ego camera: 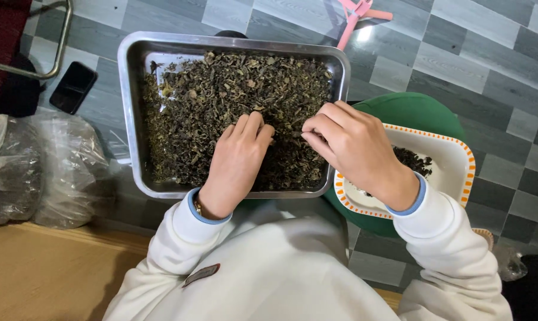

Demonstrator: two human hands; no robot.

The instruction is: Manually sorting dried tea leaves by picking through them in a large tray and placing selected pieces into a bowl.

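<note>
A metal tray [132, 119] filled with dried leaves [221, 107] is seen above a tiled floor [489, 59]. The left hand [239, 157] is laid flat on the leaves, fingers loosely curled. The right hand [352, 145] is held at the tray's right edge, fingers pinched together, perhaps on a leaf. A dish [456, 160] with an orange-trimmed rim is set just beside it.

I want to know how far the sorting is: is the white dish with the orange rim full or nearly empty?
Nearly empty. The white dish holds only a small dark heap of leaves; most of its white bottom shows, though the right hand hides part.
</note>
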